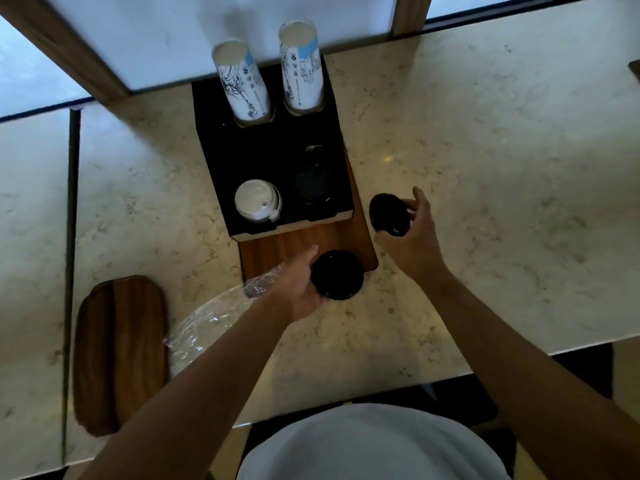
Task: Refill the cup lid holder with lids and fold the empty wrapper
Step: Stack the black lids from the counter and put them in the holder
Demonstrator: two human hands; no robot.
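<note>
Round black lids [337, 275] in left hand [298, 292]

The marble counter [485, 168] bore two wooden boards [121, 355] [277, 249] and a crumpled plastic wrapper [207, 323].

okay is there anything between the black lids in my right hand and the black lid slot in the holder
Nothing visible. The right hand holds its black lids just right of the holder, and the dark slot at its front right looks open, with bare counter between them.
</note>
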